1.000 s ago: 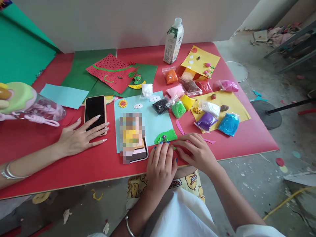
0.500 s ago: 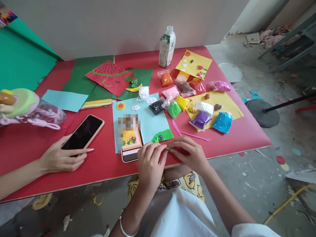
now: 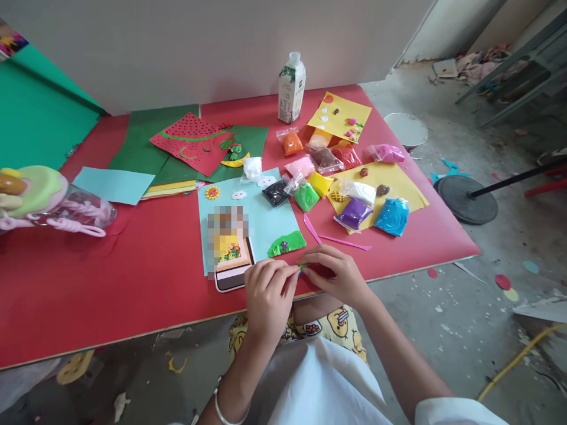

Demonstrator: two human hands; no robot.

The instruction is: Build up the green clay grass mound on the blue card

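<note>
My left hand (image 3: 271,286) and my right hand (image 3: 335,274) meet at the table's front edge, fingertips pinched together. Between them is a small piece of green clay (image 3: 302,267) with a bit of blue beside it; its full shape is hidden by the fingers. Just beyond lies a green clay patch (image 3: 292,239) bearing a small purple flower, on a light blue sheet (image 3: 266,221). A sun (image 3: 212,193) and clouds (image 3: 238,195) sit higher on that sheet. Left of my left hand, a phone (image 3: 231,281) showing a partly blurred picture overlaps the sheet.
Pink clay tools (image 3: 344,242) lie beyond my right hand. Several clay packets, such as the purple one (image 3: 353,214) and the blue one (image 3: 392,216), spread rightward. A carton bottle (image 3: 292,88) stands at the back; a clear bottle (image 3: 95,206) lies at the left.
Another person's hand and the dark phone it held at the left have gone from view. The view has shifted slightly; my hands keep pinching the green clay in nearly the same place.
</note>
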